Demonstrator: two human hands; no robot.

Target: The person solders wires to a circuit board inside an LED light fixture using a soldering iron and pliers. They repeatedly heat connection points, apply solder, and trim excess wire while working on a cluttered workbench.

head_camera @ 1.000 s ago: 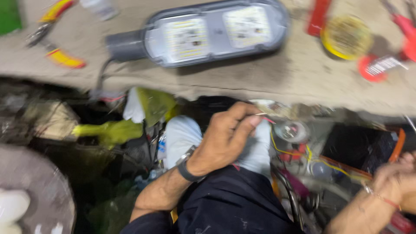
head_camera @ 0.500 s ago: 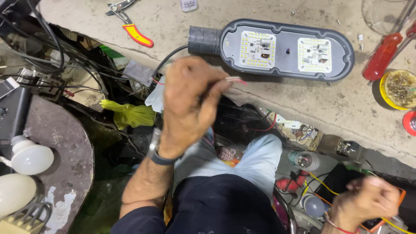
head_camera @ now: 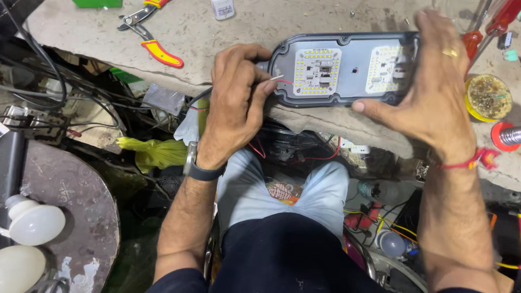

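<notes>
- Grey oblong LED street-light housing, cover off, two white LED panels exposed, lies flat on the rough concrete table close to its near edge, at 12 o'clock from the person's lap.
- Left hand, at the housing's 9 o'clock end, pinches a thin red-and-white wire between thumb and forefinger, tip pointed at the board, apparently to guide it.
- Right hand, fingers spread, presses the housing's 3 o'clock end, seemingly to steady it.
- Red-and-yellow-handled pliers lie at 10 o'clock of the housing.
- Yellow round tin sits at 3 o'clock.
- White bulbs rest at 7 o'clock, well apart.
</notes>
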